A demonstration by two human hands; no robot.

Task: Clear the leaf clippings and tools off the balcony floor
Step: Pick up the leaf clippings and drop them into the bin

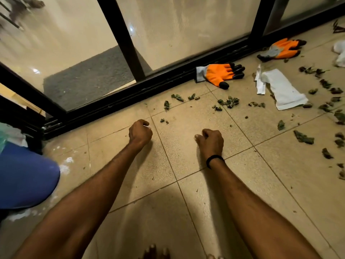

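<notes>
Green leaf clippings (229,101) lie scattered over the beige tiled floor (186,165), thickest toward the right (303,137). One orange and grey work glove (220,72) lies by the door track, a second glove (281,49) farther right. My left hand (140,132) and my right hand (211,141) are stretched out low over the tiles side by side, both with fingers curled into fists. Nothing shows inside either fist. Small leaf bits (164,120) lie just beyond my left hand.
The black sliding-door frame and track (130,101) runs diagonally across the back. A torn white paper packet (281,90) lies among the leaves. White plastic (339,53) shows at the right edge. A blue rounded object (24,174) sits at left. My toes (155,251) show at the bottom.
</notes>
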